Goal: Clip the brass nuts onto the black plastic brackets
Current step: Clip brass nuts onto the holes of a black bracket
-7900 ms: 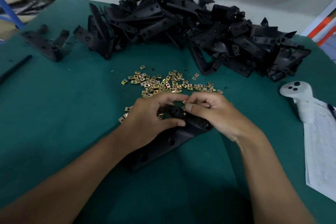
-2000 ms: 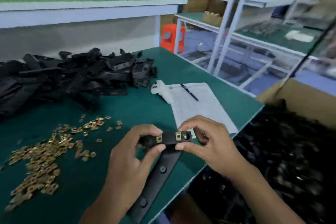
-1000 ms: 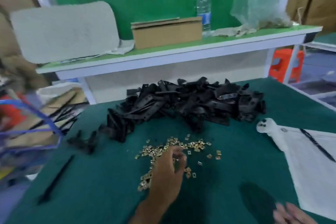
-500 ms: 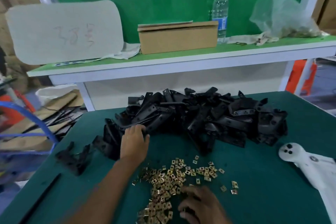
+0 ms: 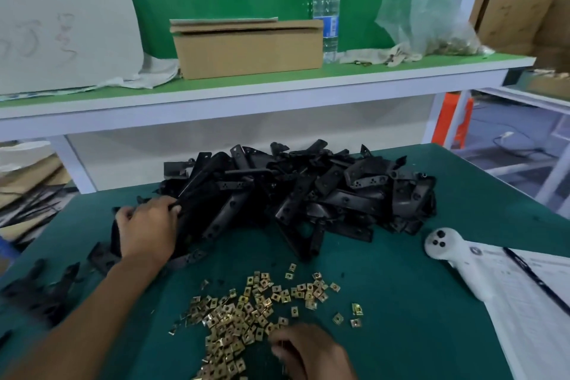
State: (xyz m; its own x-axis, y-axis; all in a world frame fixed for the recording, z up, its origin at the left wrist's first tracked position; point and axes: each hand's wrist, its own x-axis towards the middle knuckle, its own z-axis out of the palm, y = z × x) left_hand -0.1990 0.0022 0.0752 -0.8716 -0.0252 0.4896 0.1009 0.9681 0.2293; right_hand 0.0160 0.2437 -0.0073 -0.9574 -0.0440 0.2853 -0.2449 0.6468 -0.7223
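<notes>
A black plastic bracket at the left end of the bracket pile, toward the table's far edge, is gripped by the left hand. The right hand, near the near edge, is curled over the scattered brass nuts; one is possibly pinched, though its grip cannot be told.

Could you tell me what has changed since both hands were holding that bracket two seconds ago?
That bracket with its two clipped nuts has left both hands and is no longer in view. The left hand has reached forward and grips a bracket at the left edge of the black bracket pile; the right hand has dropped onto the near edge of the brass nuts. The white controller and paper stay put.
</notes>
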